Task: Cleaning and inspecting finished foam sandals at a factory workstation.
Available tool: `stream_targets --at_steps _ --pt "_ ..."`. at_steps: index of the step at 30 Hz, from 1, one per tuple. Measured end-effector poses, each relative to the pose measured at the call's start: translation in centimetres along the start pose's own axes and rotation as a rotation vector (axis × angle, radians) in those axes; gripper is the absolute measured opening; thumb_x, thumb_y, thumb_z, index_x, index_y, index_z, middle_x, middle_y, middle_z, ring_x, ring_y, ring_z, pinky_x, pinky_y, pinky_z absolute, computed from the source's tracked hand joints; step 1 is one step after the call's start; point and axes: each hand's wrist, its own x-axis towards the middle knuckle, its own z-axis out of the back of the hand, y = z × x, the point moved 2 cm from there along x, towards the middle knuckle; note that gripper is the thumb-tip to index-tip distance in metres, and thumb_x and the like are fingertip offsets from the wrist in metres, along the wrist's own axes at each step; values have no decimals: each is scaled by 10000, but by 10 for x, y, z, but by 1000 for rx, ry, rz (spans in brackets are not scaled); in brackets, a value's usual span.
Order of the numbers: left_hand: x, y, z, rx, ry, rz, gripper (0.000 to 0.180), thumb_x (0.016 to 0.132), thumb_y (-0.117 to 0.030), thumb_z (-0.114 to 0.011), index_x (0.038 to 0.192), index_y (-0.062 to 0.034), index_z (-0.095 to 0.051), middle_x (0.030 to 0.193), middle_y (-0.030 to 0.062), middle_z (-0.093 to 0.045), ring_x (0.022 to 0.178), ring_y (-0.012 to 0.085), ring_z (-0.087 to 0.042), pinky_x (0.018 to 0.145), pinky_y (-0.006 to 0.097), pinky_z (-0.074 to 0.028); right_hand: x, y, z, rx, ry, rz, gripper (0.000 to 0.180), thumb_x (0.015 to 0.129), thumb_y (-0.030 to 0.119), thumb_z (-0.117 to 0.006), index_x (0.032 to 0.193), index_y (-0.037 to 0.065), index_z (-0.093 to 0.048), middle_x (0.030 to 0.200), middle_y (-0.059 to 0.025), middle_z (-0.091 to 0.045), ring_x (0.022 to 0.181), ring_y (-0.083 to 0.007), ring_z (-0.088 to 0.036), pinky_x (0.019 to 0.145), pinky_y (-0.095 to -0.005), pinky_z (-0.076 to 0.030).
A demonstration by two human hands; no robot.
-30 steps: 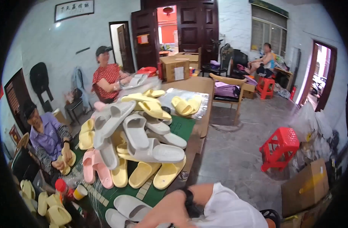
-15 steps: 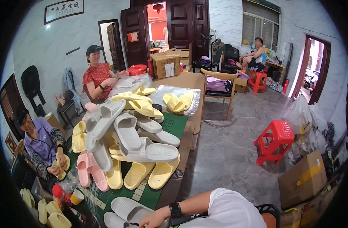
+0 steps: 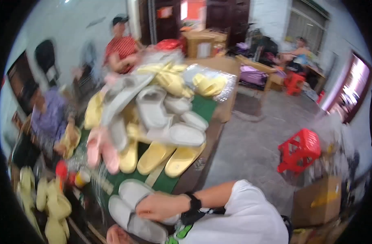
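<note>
A pair of grey slippers lies side by side at the near edge of the green-topped table. My right hand rests over the farther slipper's strap, its fingers curled down and closed on it; the fingertips are hidden. Beside the nearer slipper, at the lower edge, only part of my left hand shows; blur and the picture's edge hide its fingers. Ahead is a heap of grey slippers, with yellow slippers and pink slippers around it.
Left of me a person in purple handles a yellow slipper; a person in red is at the far end. Yellow slippers and a yellow cup are at near left. A red stool and cardboard box stand right.
The view has tilted down and swung left, and is blurred. More of the grey pair shows, my right hand still on it. My left hand has come into view at the lower edge.
</note>
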Motion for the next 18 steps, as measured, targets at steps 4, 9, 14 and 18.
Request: stream_targets --at_steps 4,9,14,18 --pt "22 25 5 36 100 -47 175 929 -107 -536 829 -5 -639 679 47 -603 522 103 -518 454 231 -395 -13 19 10 -344 85 68 99 855 198 -620 852 100 -632 792 -80 -615 709 -257 -623 598 -360 -508" --pt "10 54 22 348 211 224 211 927 -168 -576 884 6 -685 709 36 -631 545 76 -558 476 210 -426 -49 -15 -21 -280 268 -70 109 852 200 -622 837 92 -625 770 -84 -612 712 -284 -627 596 -391 -512" --pt "2 89 36 616 361 278 294 931 -225 -581 837 31 -691 626 43 -621 514 80 -547 485 231 -443 -80 -23 -47 -225 531 -237 168 878 215 -581 813 61 -594 763 -117 -619 729 -342 -631 605 -447 -511" --pt "0 93 36 679 522 385 342 935 -263 -576 790 25 -690 592 31 -603 502 80 -536 473 233 -440 -82 -21 -47 -265 628 -309 193 877 241 -584 820 58 -598 766 -137 -638 698 -368 -636 597 -465 -511"
